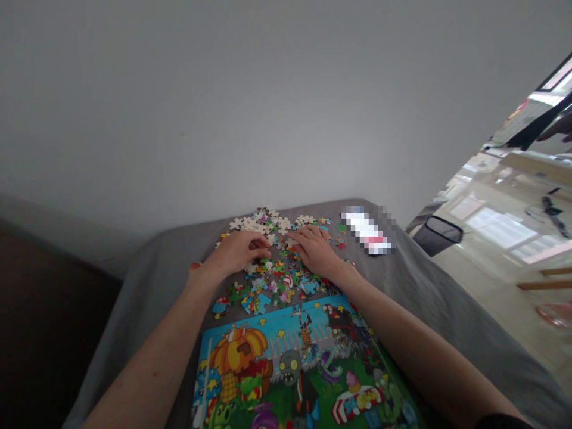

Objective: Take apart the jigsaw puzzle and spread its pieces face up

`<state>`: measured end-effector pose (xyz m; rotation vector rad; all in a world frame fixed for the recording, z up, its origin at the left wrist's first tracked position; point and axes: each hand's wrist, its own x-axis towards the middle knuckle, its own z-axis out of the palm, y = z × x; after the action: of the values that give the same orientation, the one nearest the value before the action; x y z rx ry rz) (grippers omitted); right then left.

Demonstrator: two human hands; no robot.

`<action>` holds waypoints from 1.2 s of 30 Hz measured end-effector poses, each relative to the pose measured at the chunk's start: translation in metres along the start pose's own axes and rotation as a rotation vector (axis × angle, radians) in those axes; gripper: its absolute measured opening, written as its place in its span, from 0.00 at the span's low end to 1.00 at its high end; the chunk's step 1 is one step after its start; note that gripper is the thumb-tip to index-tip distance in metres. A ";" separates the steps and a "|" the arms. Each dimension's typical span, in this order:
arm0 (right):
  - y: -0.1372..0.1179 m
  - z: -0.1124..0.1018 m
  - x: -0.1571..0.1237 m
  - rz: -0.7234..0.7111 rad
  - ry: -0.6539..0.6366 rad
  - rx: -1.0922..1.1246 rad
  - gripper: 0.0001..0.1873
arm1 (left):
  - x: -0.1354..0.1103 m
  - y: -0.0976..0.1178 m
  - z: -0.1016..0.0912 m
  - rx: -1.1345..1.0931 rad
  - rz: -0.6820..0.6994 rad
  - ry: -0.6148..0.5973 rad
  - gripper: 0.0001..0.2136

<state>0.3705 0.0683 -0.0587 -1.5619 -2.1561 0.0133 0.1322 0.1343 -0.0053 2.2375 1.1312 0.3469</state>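
Note:
Loose jigsaw puzzle pieces [277,271] lie in a spread-out heap on the grey cloth, some picture side up and others showing pale backs. My left hand [241,249] rests at the heap's left side, fingers loosely curved and a gap between thumb and forefinger; no piece shows in its grasp. Across from it, my right hand [311,244] lies over the pieces at the right, its fingers stretched out and palm down. Small pieces under both hands are hidden. Nearer to me is a colourful cartoon puzzle board [286,339], with a pumpkin and a grey-headed figure on it.
A phone with a lit, pixelated screen [367,231] lies right of the heap. The grey cloth [156,286] covers the table, which meets a plain wall [268,119] behind. Beyond the right edge, a dark mesh-like bin [433,235] stands on the floor.

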 end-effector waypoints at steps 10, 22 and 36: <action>-0.006 -0.009 0.000 -0.108 0.073 0.086 0.09 | -0.005 0.002 -0.013 -0.040 0.069 0.040 0.08; -0.007 -0.011 0.002 -0.118 0.197 0.055 0.14 | -0.001 -0.004 0.001 0.364 0.113 0.211 0.18; 0.029 -0.013 0.007 0.308 0.366 0.070 0.28 | 0.004 0.003 0.011 0.460 0.090 0.180 0.16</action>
<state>0.4000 0.0810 -0.0523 -1.6904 -1.6092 -0.0891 0.1419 0.1315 -0.0125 2.7089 1.3105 0.3579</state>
